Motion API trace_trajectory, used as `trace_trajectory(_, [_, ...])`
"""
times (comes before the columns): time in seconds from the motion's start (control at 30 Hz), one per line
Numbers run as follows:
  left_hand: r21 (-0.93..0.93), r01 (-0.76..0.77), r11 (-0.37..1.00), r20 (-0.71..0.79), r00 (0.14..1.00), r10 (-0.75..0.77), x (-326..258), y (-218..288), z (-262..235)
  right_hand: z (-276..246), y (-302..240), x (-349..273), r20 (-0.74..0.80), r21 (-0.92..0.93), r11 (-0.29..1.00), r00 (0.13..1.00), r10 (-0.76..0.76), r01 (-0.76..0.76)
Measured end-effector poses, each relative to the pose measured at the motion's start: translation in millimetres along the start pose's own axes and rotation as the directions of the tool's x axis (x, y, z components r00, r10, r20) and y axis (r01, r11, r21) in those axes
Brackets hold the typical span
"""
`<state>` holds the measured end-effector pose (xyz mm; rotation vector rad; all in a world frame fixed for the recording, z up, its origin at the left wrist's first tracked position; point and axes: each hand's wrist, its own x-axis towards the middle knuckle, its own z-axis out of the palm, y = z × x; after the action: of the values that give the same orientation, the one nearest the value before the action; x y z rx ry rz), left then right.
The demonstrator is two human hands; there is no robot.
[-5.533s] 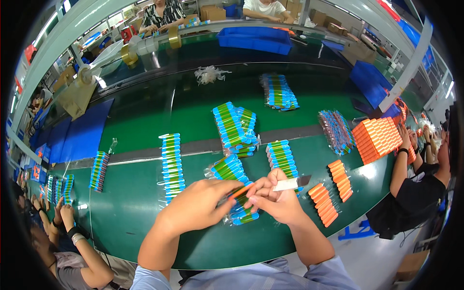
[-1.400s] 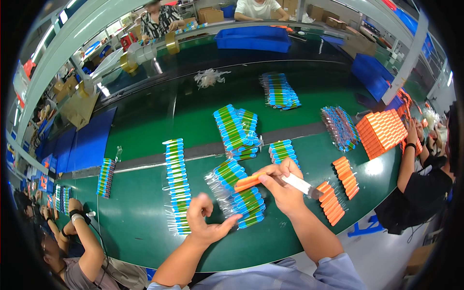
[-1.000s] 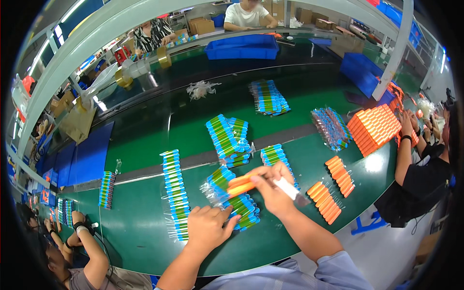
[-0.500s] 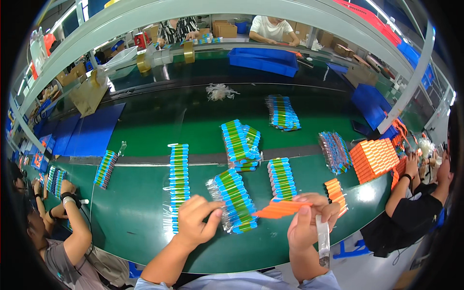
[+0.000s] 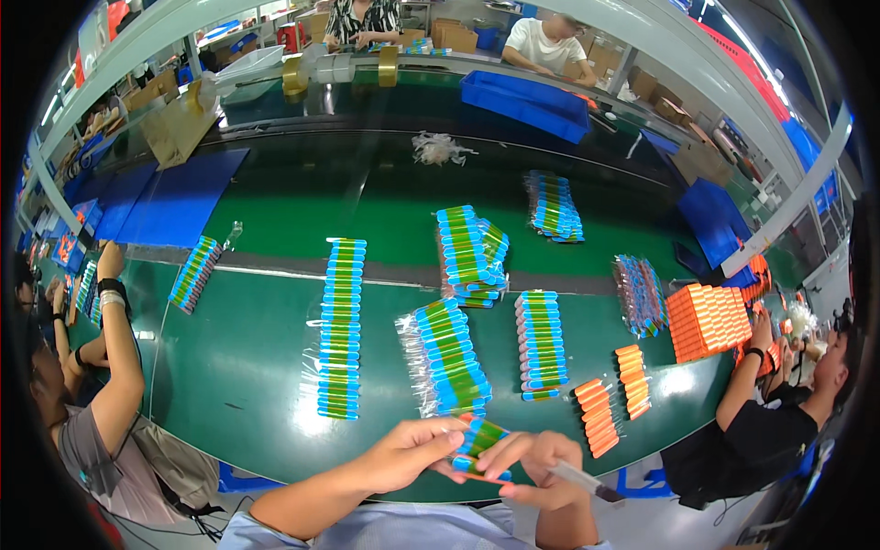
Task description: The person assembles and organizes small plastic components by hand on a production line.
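Your left hand (image 5: pixel 403 454) and right hand (image 5: pixel 536 463) both pinch a small green-and-blue packet (image 5: pixel 478 442) at the near edge of the table (image 5: pixel 247 367); your right hand also grips a pen-like tool (image 5: pixel 582 478). A loose pinch could drop the packet off that edge. The wrapped bundle (image 5: pixel 446 357) lies just beyond; open room lies to the left.
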<state>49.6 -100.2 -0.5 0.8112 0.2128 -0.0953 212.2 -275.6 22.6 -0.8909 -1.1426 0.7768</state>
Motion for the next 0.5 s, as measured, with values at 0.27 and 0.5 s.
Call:
trace_trajectory(0.27, [0.316,-0.153,0.936,-0.034,0.984,0.172,-31.2,-16.4,-19.1,-36.3,-11.1,-38.6,-0.564,-0.089,0.722,0.632,0.53,-0.686])
trace_trajectory(0.5, [0.445,-0.307,0.841,0.156,0.952,0.265,-65.8,-17.9,-43.8,-22.9,-3.7,-44.3,-0.67,-0.707,-0.108,0.612,0.421,-0.699])
